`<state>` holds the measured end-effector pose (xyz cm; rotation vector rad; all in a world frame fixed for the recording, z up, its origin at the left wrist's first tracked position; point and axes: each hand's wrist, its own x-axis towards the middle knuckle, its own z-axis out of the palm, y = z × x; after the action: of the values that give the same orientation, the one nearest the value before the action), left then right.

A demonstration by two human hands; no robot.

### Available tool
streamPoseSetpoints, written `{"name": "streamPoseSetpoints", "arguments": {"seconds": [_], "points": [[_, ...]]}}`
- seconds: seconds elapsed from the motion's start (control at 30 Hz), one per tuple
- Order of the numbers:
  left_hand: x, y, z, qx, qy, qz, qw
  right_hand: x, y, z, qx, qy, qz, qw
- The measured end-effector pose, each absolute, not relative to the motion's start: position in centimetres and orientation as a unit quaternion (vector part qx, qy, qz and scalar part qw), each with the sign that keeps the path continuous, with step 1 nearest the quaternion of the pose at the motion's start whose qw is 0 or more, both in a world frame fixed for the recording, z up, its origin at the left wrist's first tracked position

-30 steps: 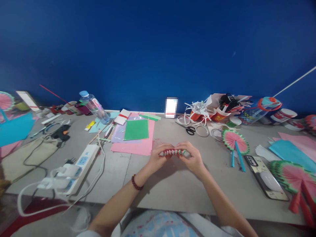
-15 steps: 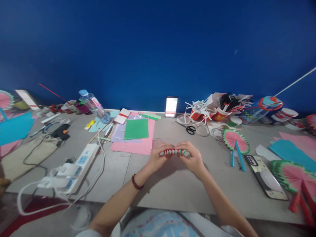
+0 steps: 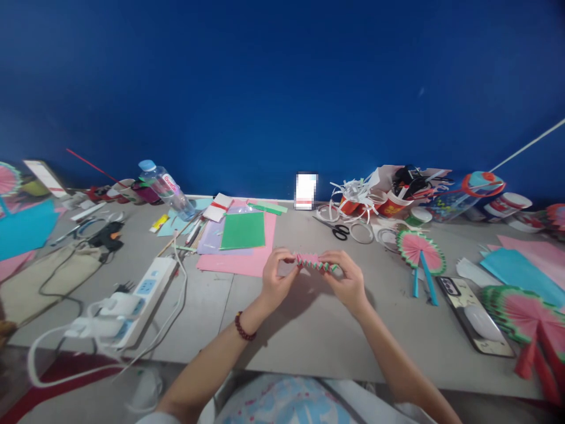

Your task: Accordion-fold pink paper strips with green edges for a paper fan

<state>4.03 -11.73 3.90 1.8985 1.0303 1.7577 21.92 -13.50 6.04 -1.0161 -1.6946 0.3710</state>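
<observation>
A strip of pleated paper [image 3: 314, 262], pink with green and white zigzag edges, is held just above the grey table between my two hands. My left hand [image 3: 279, 274] pinches its left end, thumb below and fingers on top. At the other end my right hand [image 3: 345, 279] grips it the same way. The fingers cover both ends of the strip. Beyond the hands lie black-handled scissors [image 3: 339, 231]. Left of them a green paper square [image 3: 243, 230] rests on pink sheets [image 3: 216, 265].
A finished pink fan [image 3: 421, 253], a phone [image 3: 454, 297] with a white mouse [image 3: 482, 322] on it, and stacked fans [image 3: 516, 309] lie right. At left are a power strip [image 3: 150, 294] with cables and a tilted water bottle [image 3: 170, 189]. Cups [image 3: 394, 204] line the blue wall.
Both hands have opened their hold slightly and turned the pleated paper, so more of its pink face shows. The strip is still held at both ends.
</observation>
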Motion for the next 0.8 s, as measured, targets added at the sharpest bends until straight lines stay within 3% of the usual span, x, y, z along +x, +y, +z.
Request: {"name": "streamPoseSetpoints", "arguments": {"seconds": [0.8], "points": [[4.41, -12.65, 4.26, 0.742, 0.306, 0.57, 0.177, 20.86, -13.91, 6.03, -0.42, -0.721, 0.167, 0.525]]}}
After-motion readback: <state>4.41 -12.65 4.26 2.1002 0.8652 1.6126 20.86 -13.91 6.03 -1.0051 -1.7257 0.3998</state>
